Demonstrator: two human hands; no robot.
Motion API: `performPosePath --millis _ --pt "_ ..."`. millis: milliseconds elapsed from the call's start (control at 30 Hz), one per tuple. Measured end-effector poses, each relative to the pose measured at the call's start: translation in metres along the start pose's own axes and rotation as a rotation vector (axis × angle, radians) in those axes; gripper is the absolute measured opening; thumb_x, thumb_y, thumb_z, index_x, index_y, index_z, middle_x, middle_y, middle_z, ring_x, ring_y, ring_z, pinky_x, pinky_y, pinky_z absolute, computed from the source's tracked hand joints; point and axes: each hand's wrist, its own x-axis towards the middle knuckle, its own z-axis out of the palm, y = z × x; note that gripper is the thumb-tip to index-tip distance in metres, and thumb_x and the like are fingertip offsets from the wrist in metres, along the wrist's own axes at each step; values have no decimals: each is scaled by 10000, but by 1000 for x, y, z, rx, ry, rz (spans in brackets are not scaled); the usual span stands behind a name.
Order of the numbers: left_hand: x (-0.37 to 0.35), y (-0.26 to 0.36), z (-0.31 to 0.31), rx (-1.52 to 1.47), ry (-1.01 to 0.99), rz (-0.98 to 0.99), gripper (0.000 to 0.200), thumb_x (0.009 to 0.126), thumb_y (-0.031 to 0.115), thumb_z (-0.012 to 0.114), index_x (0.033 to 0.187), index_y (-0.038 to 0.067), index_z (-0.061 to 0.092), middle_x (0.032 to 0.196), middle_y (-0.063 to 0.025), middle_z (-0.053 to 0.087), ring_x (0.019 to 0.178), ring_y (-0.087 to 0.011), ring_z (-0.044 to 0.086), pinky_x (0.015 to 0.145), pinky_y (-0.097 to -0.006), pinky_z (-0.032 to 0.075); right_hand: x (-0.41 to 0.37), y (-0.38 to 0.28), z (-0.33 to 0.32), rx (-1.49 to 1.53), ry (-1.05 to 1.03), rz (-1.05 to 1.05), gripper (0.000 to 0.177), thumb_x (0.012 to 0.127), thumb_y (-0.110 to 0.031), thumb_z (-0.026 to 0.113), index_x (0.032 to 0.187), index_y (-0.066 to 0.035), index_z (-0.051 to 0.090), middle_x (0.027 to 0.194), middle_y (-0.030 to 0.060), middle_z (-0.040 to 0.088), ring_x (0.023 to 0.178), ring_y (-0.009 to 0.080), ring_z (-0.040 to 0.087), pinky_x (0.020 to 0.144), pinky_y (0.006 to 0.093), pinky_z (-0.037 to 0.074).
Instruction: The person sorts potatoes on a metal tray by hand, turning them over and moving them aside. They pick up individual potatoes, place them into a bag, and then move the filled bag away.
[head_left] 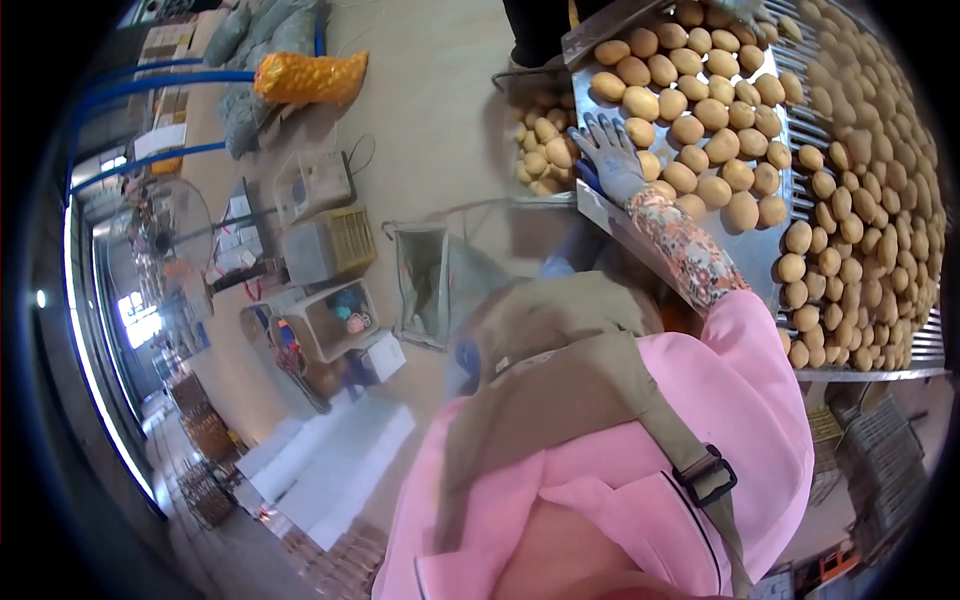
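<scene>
- Grey-blue glove on the right hand (610, 158), upper middle of the frame. The fingers are spread wide and lie flat, back of the hand up, with nothing gripped that I can see. A floral sleeve (690, 250) runs from it down to a pink top (640, 470).
- The hand sits at the left edge of a steel tray (745, 255), its fingertips hanging just over the rim and touching or nearly touching the closest potatoes (712, 145).
- Those potatoes cover most of the tray in one layer, upper right of centre.
- Right of the tray, metal rollers (925, 345) carry a much bigger, tightly packed batch, far right.
- A wire crate (545, 200) on the floor just left of the hand has a small heap of spuds (545, 150) in it.
- The orange mesh sack (310, 78) at upper left is stuffed full and lying on its side.
- An open grey bag (420, 285) stands mid-frame; I can't tell what's in it.
- At left of centre, a pale box (318, 325) holds some coloured odds and ends, with a yellow slatted crate (350, 238) above it.
- As for writing, there are printed sheets (165, 42) at top left, but they're way too blurry to read.
</scene>
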Motion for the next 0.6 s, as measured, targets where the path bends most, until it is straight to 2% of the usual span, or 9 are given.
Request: performPosePath --millis 100,133,233,267,333,367,400,533,600 --pt "-8 -14 16 -87 14 7 229 985 135 418 1100 -3 561 921 -99 601 846 -201 558 777 -339 449 40 -11 6 503 178 -110 620 860 -340 572 1427 -162 395 1464 173 367 1295 381 410 1090 484 298" --pt "-7 -15 20 -109 23 16 230 985 136 418 1099 -3 561 921 -99 601 845 -202 558 777 -340 449 51 -10 -3 369 145 -41 622 887 -363 537 1449 -172 352 1454 186 378 1337 384 361 1120 503 246" --pt "-8 -17 26 -163 27 27 231 986 139 419 1099 -3 562 920 -99 601 844 -202 558 777 -341 450 75 9 -19 151 292 154 601 880 -400 541 1412 -155 408 1432 175 417 1342 375 349 1129 495 221" --pt "-7 -19 26 -175 29 34 231 986 140 419 1099 -3 562 920 -99 601 843 -203 558 777 -341 450 80 16 -12 -24 304 202 617 883 -454 522 1426 -190 395 1460 167 382 1356 412 305 1128 539 190" --pt "0 -21 21 -192 23 51 232 987 142 419 1098 -3 562 919 -99 601 842 -203 557 776 -342 450 74 10 -19 -133 178 241 631 886 -508 501 1445 -244 371 1509 156 302 1368 457 252 1119 589 159" --pt "3 -22 19 -199 19 54 233 987 143 419 1098 -3 563 918 -99 601 842 -204 557 776 -342 450 73 13 -4 -126 92 278 655 878 -545 507 1458 -287 348 1547 136 219 1389 477 188 1120 602 141" --pt "5 -25 16 -204 12 58 233 987 144 419 1098 -3 563 918 -99 601 841 -204 557 776 -342 450 70 4 -4 -147 42 322 675 875 -553 511 1465 -276 337 1561 123 190 1415 460 126 1134 586 116" --pt "8 -38 8 -222 -14 62 235 988 148 420 1097 -2 564 917 -99 602 839 -205 557 776 -343 451 71 -10 5 -206 72 394 642 894 -510 501 1450 -219 364 1553 141 203 1396 482 153 1137 583 103" --pt "9 -44 4 -236 -13 60 236 989 150 420 1096 -2 564 916 -99 602 838 -205 557 776 -344 451 71 -11 9 -137 117 435 599 875 -430 552 1424 -233 417 1534 141 268 1422 429 136 1142 567 84"
